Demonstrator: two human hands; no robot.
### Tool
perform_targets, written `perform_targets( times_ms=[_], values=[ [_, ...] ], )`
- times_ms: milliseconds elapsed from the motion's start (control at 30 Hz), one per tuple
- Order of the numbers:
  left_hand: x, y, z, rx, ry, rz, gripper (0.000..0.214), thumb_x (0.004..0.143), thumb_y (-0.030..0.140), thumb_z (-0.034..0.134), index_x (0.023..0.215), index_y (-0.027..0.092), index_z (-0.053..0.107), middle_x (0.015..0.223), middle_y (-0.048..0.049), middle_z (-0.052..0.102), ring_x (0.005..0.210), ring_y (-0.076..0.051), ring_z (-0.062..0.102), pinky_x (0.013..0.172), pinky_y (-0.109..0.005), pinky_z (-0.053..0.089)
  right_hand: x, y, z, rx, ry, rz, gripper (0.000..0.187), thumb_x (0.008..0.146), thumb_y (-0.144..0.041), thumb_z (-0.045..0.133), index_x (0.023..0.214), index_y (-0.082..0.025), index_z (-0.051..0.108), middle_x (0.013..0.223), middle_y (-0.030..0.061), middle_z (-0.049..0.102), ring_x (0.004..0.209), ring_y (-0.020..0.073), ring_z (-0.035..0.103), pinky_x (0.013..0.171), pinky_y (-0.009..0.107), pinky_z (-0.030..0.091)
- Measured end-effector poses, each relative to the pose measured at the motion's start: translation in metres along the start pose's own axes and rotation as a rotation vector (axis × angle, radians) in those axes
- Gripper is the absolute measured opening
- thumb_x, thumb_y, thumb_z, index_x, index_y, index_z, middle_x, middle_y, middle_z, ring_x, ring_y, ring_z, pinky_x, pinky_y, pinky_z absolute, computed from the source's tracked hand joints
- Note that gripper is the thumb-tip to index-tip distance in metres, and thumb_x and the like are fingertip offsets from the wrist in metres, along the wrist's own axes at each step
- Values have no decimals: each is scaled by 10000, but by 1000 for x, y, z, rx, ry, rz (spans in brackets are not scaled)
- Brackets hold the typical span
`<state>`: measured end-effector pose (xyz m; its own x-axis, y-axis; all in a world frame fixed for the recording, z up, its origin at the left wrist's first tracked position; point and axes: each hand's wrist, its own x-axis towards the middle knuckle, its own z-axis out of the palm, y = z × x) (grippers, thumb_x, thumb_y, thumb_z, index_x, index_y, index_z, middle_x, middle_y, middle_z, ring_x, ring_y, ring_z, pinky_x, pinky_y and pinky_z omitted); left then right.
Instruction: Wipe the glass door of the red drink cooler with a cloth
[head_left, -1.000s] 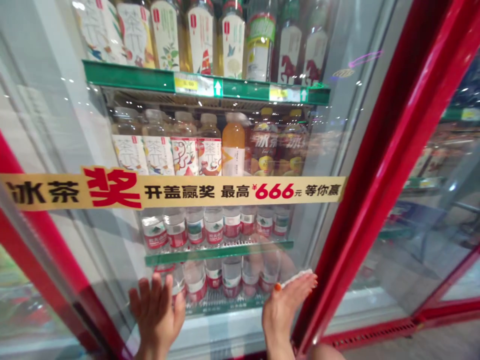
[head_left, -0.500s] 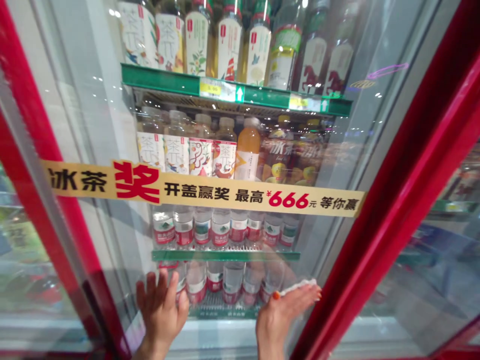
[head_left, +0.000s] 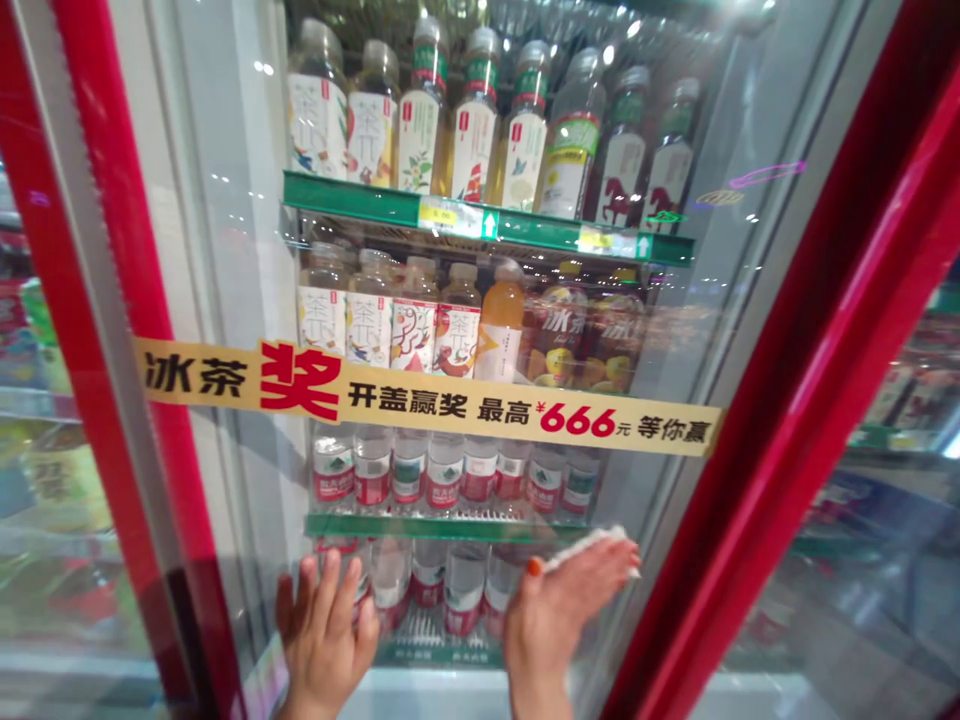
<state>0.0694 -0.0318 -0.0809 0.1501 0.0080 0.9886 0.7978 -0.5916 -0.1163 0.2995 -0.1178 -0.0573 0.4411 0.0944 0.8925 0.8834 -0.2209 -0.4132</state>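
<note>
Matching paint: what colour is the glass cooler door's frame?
The cooler door frame is glossy red, clearest in the head view.

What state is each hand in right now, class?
Left hand: open, flat on the red-framed glass cooler door.
Right hand: open, pressing a small white cloth to the glass.

Above the gold banner (head_left: 480, 410), the shelf price tags (head_left: 448, 215) are too small to read; below it, my wrists (head_left: 307, 706) get cut off.

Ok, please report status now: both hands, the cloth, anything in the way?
Left hand flat on fridge glass door. Right hand on white cloth, against the glass. Water bottles behind glass.
</note>
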Motion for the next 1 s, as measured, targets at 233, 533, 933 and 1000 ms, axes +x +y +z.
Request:
perform_targets(
  times_ms=[233,533,933,1000],
  values=[
    [-1,-1,-1,-8,-8,-7,839,969,129,598,1740,198,276,1846,-48,219,1732,-267,174,1440,-471,112,-71,-13,8,10,-96,-350,920,1081,-553,393,1753,-24,55,1841,243,4,1729,432,-7,1321,807,218],
    [0,2,-2,19,-7,-17,828,979,117,568,1742,175,252,1854,-47,188,1737,-262,151,1443,-495,91,41,-62,-6,22,-63,-468,965,1058,-572,468,1761,-48,65,1844,192,88,1731,412,1,1389,708,105],
    [-9,5,3,21,49,-126,829,997,206,601,1736,105,240,1844,-116,210,1731,-254,186,1440,-476,128,98,-50,-21,-90,-1,-384,921,1104,-513,400,1730,26,-9,1829,257,-93,1725,387,-97,1356,714,190],
    [-15,8,4,14,33,-174,825,1016,241,583,1740,97,216,1843,-141,197,1734,-248,173,1438,-483,124,76,-73,-12,-37,-41,-606,945,1076,-583,473,1741,-4,135,1847,226,39,1736,369,12,1401,610,158]
  ],
)
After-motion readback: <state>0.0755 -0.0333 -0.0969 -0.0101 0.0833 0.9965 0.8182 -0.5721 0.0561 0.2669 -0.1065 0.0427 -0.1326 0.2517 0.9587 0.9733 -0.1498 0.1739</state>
